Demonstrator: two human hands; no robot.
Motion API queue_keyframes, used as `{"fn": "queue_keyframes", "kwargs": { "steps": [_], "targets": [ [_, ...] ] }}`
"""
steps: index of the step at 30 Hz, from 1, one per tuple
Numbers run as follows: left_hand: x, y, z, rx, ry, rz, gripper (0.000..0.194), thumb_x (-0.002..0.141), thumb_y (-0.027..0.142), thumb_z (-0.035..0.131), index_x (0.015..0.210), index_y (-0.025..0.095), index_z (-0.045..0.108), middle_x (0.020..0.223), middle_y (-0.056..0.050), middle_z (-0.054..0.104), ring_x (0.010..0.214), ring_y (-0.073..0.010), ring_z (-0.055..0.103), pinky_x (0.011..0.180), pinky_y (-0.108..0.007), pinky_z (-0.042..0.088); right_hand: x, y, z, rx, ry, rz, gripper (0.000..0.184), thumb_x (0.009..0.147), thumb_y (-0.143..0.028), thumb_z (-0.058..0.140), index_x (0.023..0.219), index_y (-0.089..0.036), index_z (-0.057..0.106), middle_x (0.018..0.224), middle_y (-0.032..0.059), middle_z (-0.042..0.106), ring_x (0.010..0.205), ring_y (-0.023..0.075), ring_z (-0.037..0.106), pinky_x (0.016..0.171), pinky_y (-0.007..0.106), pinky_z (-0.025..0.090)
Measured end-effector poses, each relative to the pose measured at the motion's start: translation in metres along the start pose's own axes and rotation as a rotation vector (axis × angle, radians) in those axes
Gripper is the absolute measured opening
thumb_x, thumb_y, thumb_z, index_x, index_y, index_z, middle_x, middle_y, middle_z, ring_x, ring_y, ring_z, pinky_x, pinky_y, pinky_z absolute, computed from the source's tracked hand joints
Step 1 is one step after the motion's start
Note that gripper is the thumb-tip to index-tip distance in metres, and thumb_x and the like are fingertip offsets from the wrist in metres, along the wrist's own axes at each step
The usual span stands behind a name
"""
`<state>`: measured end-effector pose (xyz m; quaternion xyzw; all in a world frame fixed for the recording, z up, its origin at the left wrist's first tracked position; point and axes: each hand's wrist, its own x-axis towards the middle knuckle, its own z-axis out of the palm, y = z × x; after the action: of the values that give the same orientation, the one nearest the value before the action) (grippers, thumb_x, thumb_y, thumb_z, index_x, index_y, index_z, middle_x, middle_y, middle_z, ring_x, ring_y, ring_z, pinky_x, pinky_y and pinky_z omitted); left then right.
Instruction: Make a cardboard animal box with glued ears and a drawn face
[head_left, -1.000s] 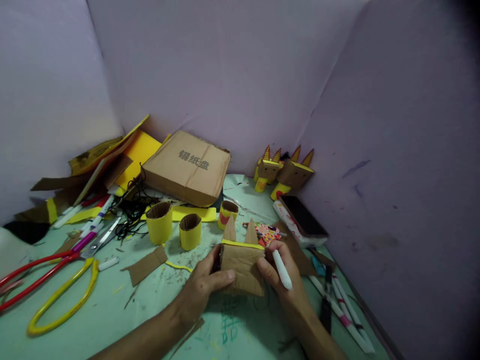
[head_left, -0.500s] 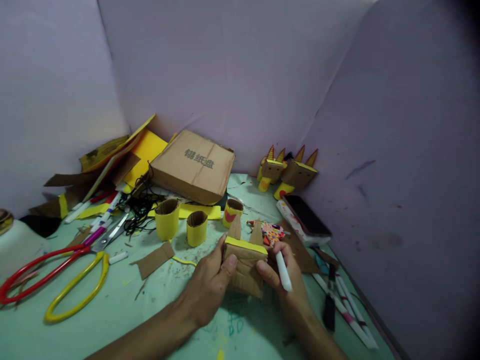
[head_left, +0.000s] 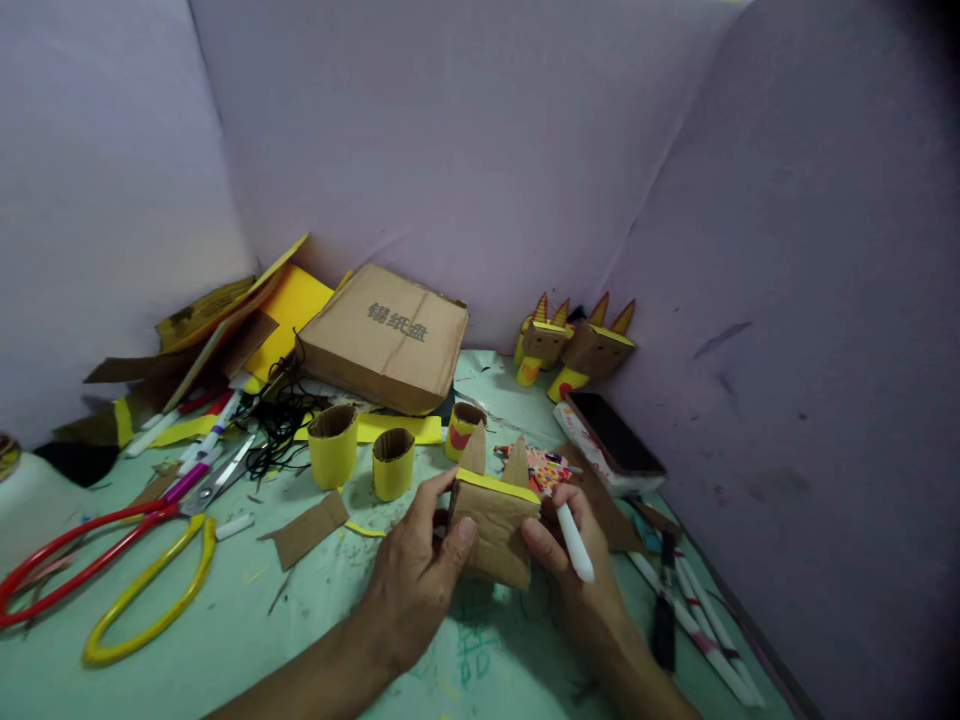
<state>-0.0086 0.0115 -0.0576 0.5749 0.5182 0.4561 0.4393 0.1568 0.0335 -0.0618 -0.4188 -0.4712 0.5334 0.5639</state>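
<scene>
A small cardboard box piece (head_left: 495, 528) with a yellow top edge and two pointed cardboard ears is held up in front of me. My left hand (head_left: 424, 555) grips its left side, thumb on the plain brown face. My right hand (head_left: 574, 550) has its thumb against the right edge and also holds a white marker (head_left: 576, 543) slanting between its fingers; the marker's tip is hidden. Just behind stand two yellow cardboard rings (head_left: 334, 458) and a third yellow ring (head_left: 459, 440) with a red mark. A cardboard scrap (head_left: 307, 530) lies left of my left hand.
Large scissors (head_left: 154, 540) with red and yellow handles lie at the left. Behind are a cardboard box (head_left: 386, 330), black string (head_left: 279, 425) and yellow sheets (head_left: 289, 310). Finished horned cardboard figures (head_left: 596, 350) stand back right, near a phone (head_left: 615, 435). Markers (head_left: 705, 620) and a cutter lie at right.
The box piece and both hands have shifted very slightly to the right in view. The marker is still in my right hand, and its visible end sits a little lower and further right.
</scene>
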Motion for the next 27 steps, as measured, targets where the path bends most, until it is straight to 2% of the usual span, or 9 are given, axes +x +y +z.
{"fn": "queue_keyframes", "kwargs": {
  "steps": [3, 6, 11, 15, 18, 20, 22, 24, 27],
  "targets": [
    [0.006, -0.001, -0.006, -0.219, -0.086, -0.047, 0.059, 0.084, 0.044, 0.054, 0.131, 0.019, 0.031, 0.126, -0.014, 0.057, 0.106, -0.0269, 0.059, 0.090, -0.039, 0.046, 0.000, -0.002, 0.000, 0.041, -0.028, 0.005, 0.042, 0.066, -0.035, 0.077, 0.079, -0.025, 0.039, 0.065, -0.0085, 0.051, 0.058, 0.0107, 0.053, 0.052, 0.020, 0.042],
    [0.012, -0.001, -0.009, -0.355, -0.179, -0.065, 0.069, 0.077, 0.040, 0.065, 0.132, 0.014, 0.034, 0.124, -0.015, 0.059, 0.109, -0.0288, 0.058, 0.091, -0.039, 0.046, 0.001, 0.000, 0.000, 0.093, -0.028, 0.002, 0.041, 0.066, -0.032, 0.077, 0.079, -0.024, 0.040, 0.065, -0.0094, 0.050, 0.057, 0.0089, 0.051, 0.051, 0.018, 0.039],
    [0.018, 0.000, -0.008, -0.485, -0.298, -0.080, 0.060, 0.072, 0.032, 0.070, 0.124, 0.011, 0.049, 0.118, -0.011, 0.064, 0.106, -0.0290, 0.059, 0.089, -0.037, 0.047, 0.003, 0.004, -0.001, 0.071, -0.051, -0.016, 0.039, 0.067, -0.030, 0.077, 0.079, -0.025, 0.040, 0.064, -0.0098, 0.052, 0.057, 0.0090, 0.052, 0.051, 0.018, 0.039],
    [0.016, -0.001, -0.006, -0.479, -0.236, -0.141, 0.048, 0.071, 0.030, 0.070, 0.114, 0.011, 0.057, 0.105, -0.008, 0.070, 0.100, -0.0274, 0.061, 0.084, -0.034, 0.048, 0.005, 0.001, -0.003, 0.005, -0.049, -0.007, 0.038, 0.066, -0.034, 0.076, 0.079, -0.024, 0.042, 0.076, -0.0051, 0.063, 0.063, 0.0128, 0.059, 0.055, 0.023, 0.046],
    [0.014, -0.002, -0.004, -0.441, -0.147, -0.166, 0.040, 0.071, 0.030, 0.068, 0.107, 0.013, 0.061, 0.098, -0.005, 0.071, 0.095, -0.0248, 0.062, 0.077, -0.030, 0.049, 0.007, -0.003, -0.007, -0.012, 0.088, -0.084, 0.036, 0.069, -0.045, 0.072, 0.080, -0.024, 0.045, 0.091, 0.0022, 0.070, 0.075, 0.0184, 0.065, 0.069, 0.032, 0.051],
    [0.015, -0.004, -0.002, -0.412, -0.100, -0.162, 0.037, 0.072, 0.032, 0.067, 0.103, 0.014, 0.062, 0.097, -0.004, 0.071, 0.092, -0.0233, 0.062, 0.074, -0.027, 0.048, 0.006, -0.008, -0.010, 0.005, 0.227, -0.169, 0.036, 0.073, -0.052, 0.067, 0.085, -0.023, 0.050, 0.088, 0.0036, 0.073, 0.076, 0.0206, 0.067, 0.072, 0.035, 0.051],
    [0.016, -0.007, 0.001, -0.392, -0.077, -0.151, 0.036, 0.072, 0.033, 0.068, 0.102, 0.014, 0.063, 0.096, -0.004, 0.071, 0.091, -0.0234, 0.062, 0.073, -0.027, 0.049, 0.001, -0.014, -0.013, 0.024, 0.291, -0.248, 0.041, 0.074, -0.060, 0.061, 0.089, -0.022, 0.057, 0.072, 0.0021, 0.073, 0.065, 0.0185, 0.066, 0.065, 0.031, 0.050],
    [0.017, -0.009, 0.003, -0.356, -0.069, -0.140, 0.035, 0.072, 0.034, 0.068, 0.100, 0.014, 0.062, 0.095, -0.005, 0.071, 0.091, -0.0249, 0.062, 0.074, -0.029, 0.049, -0.005, -0.017, -0.014, 0.058, 0.234, -0.281, 0.050, 0.075, -0.067, 0.053, 0.086, -0.020, 0.065, 0.055, 0.0002, 0.066, 0.050, 0.0142, 0.059, 0.054, 0.026, 0.047],
    [0.019, -0.009, 0.006, -0.270, -0.060, -0.133, 0.036, 0.072, 0.037, 0.067, 0.100, 0.015, 0.062, 0.095, -0.006, 0.071, 0.092, -0.0272, 0.063, 0.076, -0.033, 0.050, -0.013, -0.015, -0.010, 0.116, 0.082, -0.195, 0.053, 0.078, -0.067, 0.049, 0.078, -0.018, 0.070, 0.043, -0.0013, 0.056, 0.041, 0.0106, 0.050, 0.044, 0.021, 0.042]
  ]
}}
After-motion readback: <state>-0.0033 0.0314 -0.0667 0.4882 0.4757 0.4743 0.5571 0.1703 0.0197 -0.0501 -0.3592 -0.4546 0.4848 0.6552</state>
